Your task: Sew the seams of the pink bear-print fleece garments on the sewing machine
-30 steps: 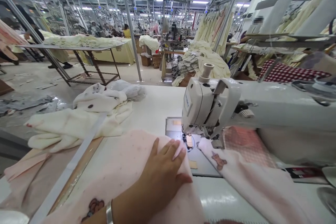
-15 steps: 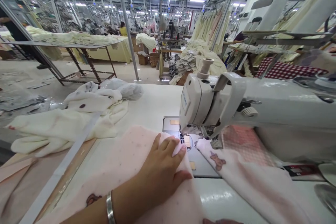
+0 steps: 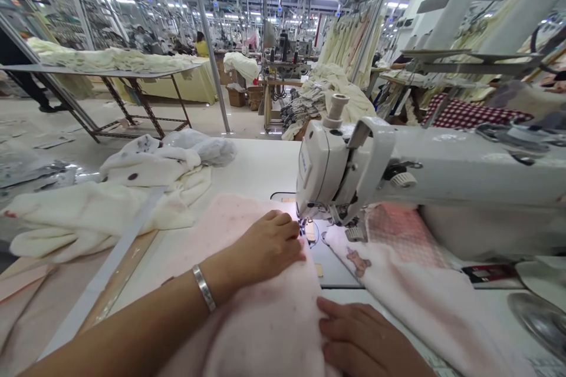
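A pale pink fleece fabric [image 3: 269,312] with small dots lies on the white sewing table, its right edge beside the needle area. My left hand [image 3: 265,244], with a silver bangle on the wrist, rests on it just left of the presser foot [image 3: 303,227], fingers curled against the cloth near that edge. Lower down, my right hand [image 3: 367,339] has its fingers closed at the fabric's right edge; its thumb is hidden. The white sewing machine [image 3: 327,171] stands over the metal plate, its lamp lit.
Right of the needle lies another pink fleece piece [image 3: 411,288] with a bear motif. Cream fleece pieces [image 3: 110,206] are heaped on the left, crossed by a pale strip [image 3: 106,271]. Behind, a table [image 3: 145,75] carries stacked cream cloth. Thread cones [image 3: 451,17] stand at upper right.
My left hand has gone from spread flat to curled fingers on the fabric. My right hand has come up from the bottom edge to the fabric's right edge. The view has shifted slightly.
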`<state>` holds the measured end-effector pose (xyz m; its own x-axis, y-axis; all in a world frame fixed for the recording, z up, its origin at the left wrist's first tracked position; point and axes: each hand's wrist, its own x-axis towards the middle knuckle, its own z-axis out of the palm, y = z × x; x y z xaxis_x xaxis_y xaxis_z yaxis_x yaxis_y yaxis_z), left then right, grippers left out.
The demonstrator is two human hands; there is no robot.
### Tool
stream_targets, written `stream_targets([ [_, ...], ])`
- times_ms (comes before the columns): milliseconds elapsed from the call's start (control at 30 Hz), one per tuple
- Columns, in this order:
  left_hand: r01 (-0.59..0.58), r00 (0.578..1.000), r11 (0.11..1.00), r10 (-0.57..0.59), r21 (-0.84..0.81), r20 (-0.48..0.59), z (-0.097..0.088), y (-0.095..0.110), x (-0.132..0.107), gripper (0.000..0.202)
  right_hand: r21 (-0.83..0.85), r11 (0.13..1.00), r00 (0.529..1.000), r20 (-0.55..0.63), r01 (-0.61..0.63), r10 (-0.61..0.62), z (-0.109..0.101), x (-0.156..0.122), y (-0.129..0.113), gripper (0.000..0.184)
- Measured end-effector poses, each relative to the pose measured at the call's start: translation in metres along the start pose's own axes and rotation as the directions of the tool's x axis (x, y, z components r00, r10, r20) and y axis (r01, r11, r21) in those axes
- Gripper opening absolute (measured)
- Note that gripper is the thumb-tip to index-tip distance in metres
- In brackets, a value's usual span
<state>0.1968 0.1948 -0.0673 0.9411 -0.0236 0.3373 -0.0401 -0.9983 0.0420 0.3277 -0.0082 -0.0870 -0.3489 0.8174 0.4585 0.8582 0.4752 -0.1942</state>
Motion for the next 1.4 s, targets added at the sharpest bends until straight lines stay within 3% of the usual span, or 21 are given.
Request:
stream_targets([
  [67,0.085,0.996,0.996,-0.084,-0.013,0.031,-0.013,0.019,0.002,0.023,0.046,0.999,0.999,-0.02,-0.026,0.026,0.0,0.003,-0.003,0.019],
  [167,0.223,0.974,0.965,-0.228,-0.139,-0.017,-0.026,0.07,-0.003,0.022,0.145,0.982,0.992,-0.013,-0.123,0.126,-0.001,0.006,-0.008,0.022],
  [267,0.255,0.953,0.963,-0.265,-0.083,-0.144,-0.017,0.116,-0.02,0.012,0.202,0.97,0.988,-0.04,-0.136,0.147,0.0,0.005,-0.015,0.022],
  [333,0.295,0.937,0.955,-0.285,0.023,-0.2,-0.002,0.131,-0.032,0.022,0.189,0.973,0.987,-0.064,-0.131,0.145,0.001,0.002,-0.018,0.019],
  [467,0.276,0.936,0.958,-0.252,0.071,-0.246,0.016,0.131,-0.047,0.036,0.125,0.977,0.984,-0.021,-0.17,0.174,0.0,-0.007,-0.025,0.018],
  [600,0.231,0.918,0.967,-0.18,0.107,-0.354,0.015,0.132,-0.05,0.031,0.086,0.982,0.986,0.022,-0.169,0.167,-0.01,-0.009,-0.027,0.019],
  [700,0.239,0.906,0.969,-0.197,0.069,-0.376,0.013,0.136,-0.05,0.025,0.104,0.976,0.981,0.057,-0.191,0.186,-0.02,-0.008,-0.025,0.019],
  [867,0.215,0.899,0.975,-0.22,-0.055,-0.379,0.013,0.136,-0.053,0.015,0.091,0.991,0.995,0.006,-0.1,0.1,-0.024,-0.002,-0.018,0.03],
  [1033,0.243,0.899,0.954,-0.289,-0.176,-0.33,0.008,0.136,-0.058,0.012,0.167,0.986,1.0,-0.025,-0.015,0.019,-0.016,0.008,-0.021,0.016],
  [1100,0.269,0.893,0.947,-0.313,-0.174,-0.323,0.006,0.138,-0.055,0.012,0.195,0.98,0.999,-0.024,-0.027,0.033,-0.014,0.011,-0.022,0.015],
  [1233,0.302,0.862,0.951,-0.303,-0.069,-0.405,-0.001,0.139,-0.042,0.013,0.186,0.981,0.994,-0.086,-0.049,0.066,-0.018,0.017,-0.022,0.013],
  [1300,0.294,0.881,0.955,-0.285,-0.035,-0.377,-0.007,0.136,-0.039,0.017,0.166,0.985,0.995,-0.079,-0.044,0.058,-0.023,0.018,-0.023,0.014],
  [1400,0.212,0.946,0.976,-0.195,0.038,-0.26,-0.012,0.131,-0.042,0.024,0.13,0.992,1.0,0.017,-0.003,0.001,-0.026,0.014,-0.027,0.02],
])
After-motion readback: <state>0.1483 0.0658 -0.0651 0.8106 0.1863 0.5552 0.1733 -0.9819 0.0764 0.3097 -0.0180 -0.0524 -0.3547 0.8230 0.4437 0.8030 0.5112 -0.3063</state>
